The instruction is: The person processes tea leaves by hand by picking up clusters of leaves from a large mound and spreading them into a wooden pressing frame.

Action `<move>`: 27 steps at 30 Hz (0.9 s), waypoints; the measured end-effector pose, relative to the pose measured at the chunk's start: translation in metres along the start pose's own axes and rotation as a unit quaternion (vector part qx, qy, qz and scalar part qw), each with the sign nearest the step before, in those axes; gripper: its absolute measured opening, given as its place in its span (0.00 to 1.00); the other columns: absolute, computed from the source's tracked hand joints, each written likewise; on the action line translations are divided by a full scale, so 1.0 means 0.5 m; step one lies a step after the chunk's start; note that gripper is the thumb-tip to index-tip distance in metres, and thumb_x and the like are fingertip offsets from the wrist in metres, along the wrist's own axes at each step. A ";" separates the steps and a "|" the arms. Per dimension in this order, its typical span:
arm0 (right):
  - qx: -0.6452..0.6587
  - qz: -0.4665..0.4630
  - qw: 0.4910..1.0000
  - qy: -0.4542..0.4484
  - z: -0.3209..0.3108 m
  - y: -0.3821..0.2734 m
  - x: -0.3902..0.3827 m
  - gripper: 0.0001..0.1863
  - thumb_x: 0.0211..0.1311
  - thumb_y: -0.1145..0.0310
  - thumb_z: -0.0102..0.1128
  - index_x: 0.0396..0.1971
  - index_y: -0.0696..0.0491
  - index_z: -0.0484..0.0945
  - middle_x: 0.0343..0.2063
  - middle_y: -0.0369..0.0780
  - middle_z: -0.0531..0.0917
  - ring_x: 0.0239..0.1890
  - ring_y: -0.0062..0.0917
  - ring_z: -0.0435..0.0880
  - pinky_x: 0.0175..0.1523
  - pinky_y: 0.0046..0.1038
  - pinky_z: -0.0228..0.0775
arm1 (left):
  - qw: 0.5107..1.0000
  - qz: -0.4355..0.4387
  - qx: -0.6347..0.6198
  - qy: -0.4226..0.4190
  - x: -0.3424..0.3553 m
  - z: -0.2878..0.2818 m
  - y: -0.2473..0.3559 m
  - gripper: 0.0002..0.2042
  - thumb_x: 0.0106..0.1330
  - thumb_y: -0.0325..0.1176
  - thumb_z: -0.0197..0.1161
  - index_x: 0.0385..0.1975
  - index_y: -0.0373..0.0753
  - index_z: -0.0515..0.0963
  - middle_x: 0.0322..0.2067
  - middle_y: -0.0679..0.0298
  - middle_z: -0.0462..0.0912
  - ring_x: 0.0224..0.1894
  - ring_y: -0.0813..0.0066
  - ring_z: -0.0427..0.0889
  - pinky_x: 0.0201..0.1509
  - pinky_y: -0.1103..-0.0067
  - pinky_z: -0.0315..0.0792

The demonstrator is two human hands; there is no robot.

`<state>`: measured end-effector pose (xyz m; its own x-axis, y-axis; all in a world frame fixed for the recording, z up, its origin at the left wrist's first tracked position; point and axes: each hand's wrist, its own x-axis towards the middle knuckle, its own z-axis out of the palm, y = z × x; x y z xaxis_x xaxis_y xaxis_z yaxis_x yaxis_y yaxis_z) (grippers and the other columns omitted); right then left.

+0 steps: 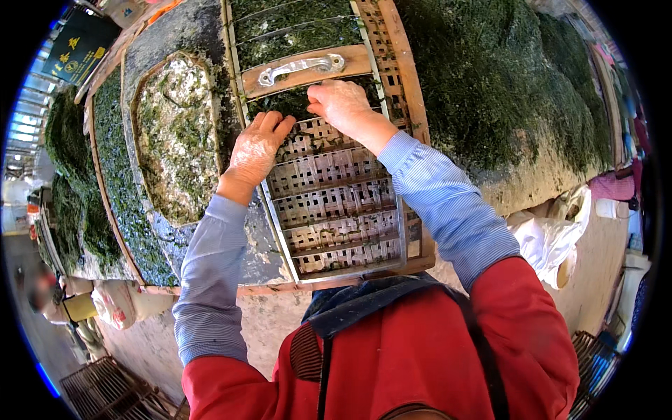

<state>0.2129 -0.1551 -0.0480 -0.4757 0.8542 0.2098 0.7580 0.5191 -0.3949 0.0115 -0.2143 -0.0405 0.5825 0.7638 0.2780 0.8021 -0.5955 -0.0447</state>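
A slatted metal frame (400, 224) with crosswise dividers lies on a woven bamboo mat (336, 173). Across it runs a wooden bar (360, 61) with a clear handle (301, 68). Just below that bar, dark green shredded seaweed (297, 105) fills one section, and both my hands are at it. My left hand (257, 145) is at the section's left end, fingers curled down into the strands. Over the right part, my right hand (343, 106) has its fingers bent together on the seaweed; the fingertips are partly hidden. Sections nearer me show bare weave with a few scraps.
A large seaweed heap (483, 84) covers the table's right side. To the left sits an oblong, scrap-strewn board (175, 133), with more seaweed (115, 150) beyond it. White bags (556, 227) hang at the right edge. A dark green box (80, 45) stands far left.
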 end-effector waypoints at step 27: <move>-0.001 0.064 0.986 0.154 -0.022 0.149 -0.222 0.18 0.46 0.79 0.59 0.40 0.50 0.76 0.33 0.42 0.79 0.27 0.32 0.80 0.32 0.32 0.74 | 0.986 -0.026 -0.155 -0.055 0.086 -0.042 0.004 0.19 0.49 0.16 0.53 0.42 0.39 0.75 0.35 0.56 0.79 0.40 0.61 0.79 0.42 0.72 0.76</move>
<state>0.3272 -0.2111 -0.0907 -0.2175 0.8808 0.4205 0.8040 0.4060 -0.4346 0.0355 -0.1880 -0.0083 0.5669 0.8070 0.1653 0.7618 -0.5900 0.2675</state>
